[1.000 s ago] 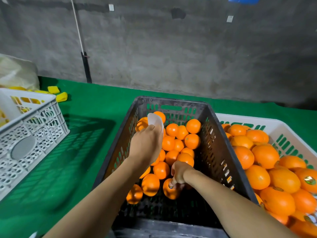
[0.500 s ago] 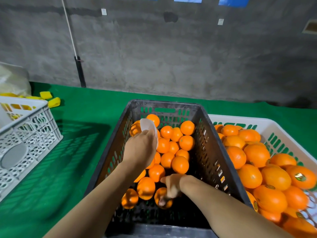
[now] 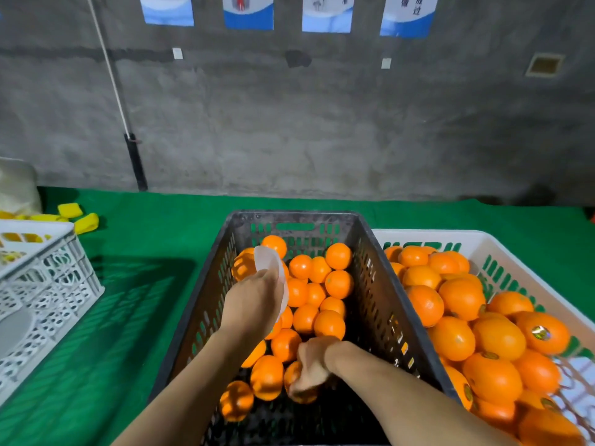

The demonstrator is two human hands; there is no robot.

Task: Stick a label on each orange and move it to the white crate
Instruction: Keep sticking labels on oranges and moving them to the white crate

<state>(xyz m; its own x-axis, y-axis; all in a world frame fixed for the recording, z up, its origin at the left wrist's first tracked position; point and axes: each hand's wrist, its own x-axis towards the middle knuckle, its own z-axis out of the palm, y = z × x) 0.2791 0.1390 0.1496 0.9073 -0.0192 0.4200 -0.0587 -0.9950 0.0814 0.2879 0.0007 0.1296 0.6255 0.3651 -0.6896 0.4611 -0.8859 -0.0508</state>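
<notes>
A black crate [image 3: 380, 297] in the middle holds several loose oranges [image 3: 328, 323]. My left hand [image 3: 254, 307] hovers over its left side and grips a white strip of label backing [image 3: 273, 272]. My right hand [image 3: 310, 365] reaches down into the crate near its front and curls over one orange [image 3: 304, 394] there. To the right, a white crate [image 3: 515, 259] with green slots is filled with oranges [image 3: 499, 336], some carrying a small round sticker [image 3: 541, 333].
A white perforated crate [image 3: 48, 284] stands at the left on the green cloth [image 3: 135, 284]. Yellow pieces [image 3: 77, 217] lie behind it beside a pale bag [image 3: 16, 188]. A grey concrete wall with posters closes the back.
My right hand has sunk lower into the black crate and closed over an orange near the front. My left hand stays over the crate with the strip. The camera has tilted up.
</notes>
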